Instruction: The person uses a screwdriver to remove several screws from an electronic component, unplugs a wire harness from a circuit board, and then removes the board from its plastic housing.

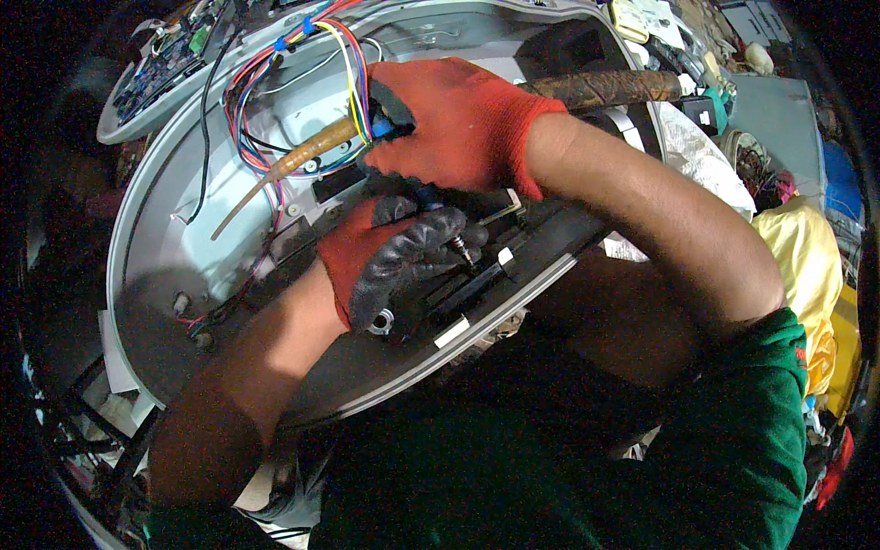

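Note:
Both my hands wear red gloves with black grip palms and work over a large oval grey housing point(137, 220). In my left hand point(403, 243) the fingers are closed round the lower part of what looks like a screwdriver point(461, 249); its metal tip points down at a black strip point(456, 289) inside the housing. Above it, my right hand point(449, 128) is closed over the tool's blue upper end, mostly hidden by the glove. A long brown tapering rod point(312, 151) passes behind my right hand; a thick brown, rough-surfaced length point(614, 87) shows on its other side.
A bundle of coloured wires point(243, 110) loops beside my hands, with a black cable point(213, 110) left of it. A circuit board point(174, 69) lies in another grey shell at the far left. Yellow cloth point(799, 275) and mixed clutter lie at the right.

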The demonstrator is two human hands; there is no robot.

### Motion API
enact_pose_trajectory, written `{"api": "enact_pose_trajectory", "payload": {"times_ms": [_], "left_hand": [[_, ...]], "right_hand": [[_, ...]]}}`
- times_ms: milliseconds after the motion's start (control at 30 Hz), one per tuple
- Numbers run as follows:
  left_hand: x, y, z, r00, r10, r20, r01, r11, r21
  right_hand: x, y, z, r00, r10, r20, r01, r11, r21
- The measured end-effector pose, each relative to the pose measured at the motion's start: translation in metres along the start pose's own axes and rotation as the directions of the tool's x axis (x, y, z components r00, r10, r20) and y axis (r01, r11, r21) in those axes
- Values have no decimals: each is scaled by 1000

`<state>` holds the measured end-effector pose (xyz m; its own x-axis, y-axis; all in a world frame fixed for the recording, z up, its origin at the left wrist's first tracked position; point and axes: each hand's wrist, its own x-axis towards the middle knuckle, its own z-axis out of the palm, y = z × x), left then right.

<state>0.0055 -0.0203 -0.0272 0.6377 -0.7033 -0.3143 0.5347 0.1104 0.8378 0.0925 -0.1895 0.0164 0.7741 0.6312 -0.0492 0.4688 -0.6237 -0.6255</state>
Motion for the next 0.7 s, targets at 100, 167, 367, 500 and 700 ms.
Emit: {"api": "enact_pose_trajectory", "payload": {"times_ms": [100, 167, 367, 500, 700], "left_hand": [[2, 0, 2, 994, -97, -44, 92, 989, -119], [2, 0, 3, 993, -95, -63, 87, 988, -126], [3, 0, 11, 982, -178, -58, 123, 846, -519], [6, -4, 3, 978, -186, -98, 149, 943, -297], [12, -4, 7, 941, -172, -290, 176, 984, -13]], "right_hand": [[2, 9, -4, 998, -43, 42, 42, 999, 31], [5, 13, -8, 991, -71, 114, 64, 996, 59], [8, 11, -17, 968, -81, 236, 35, 981, 191], [5, 5, -17, 976, -124, 179, 75, 963, 259], [3, 2, -28, 974, -116, 197, 74, 975, 210]]}}
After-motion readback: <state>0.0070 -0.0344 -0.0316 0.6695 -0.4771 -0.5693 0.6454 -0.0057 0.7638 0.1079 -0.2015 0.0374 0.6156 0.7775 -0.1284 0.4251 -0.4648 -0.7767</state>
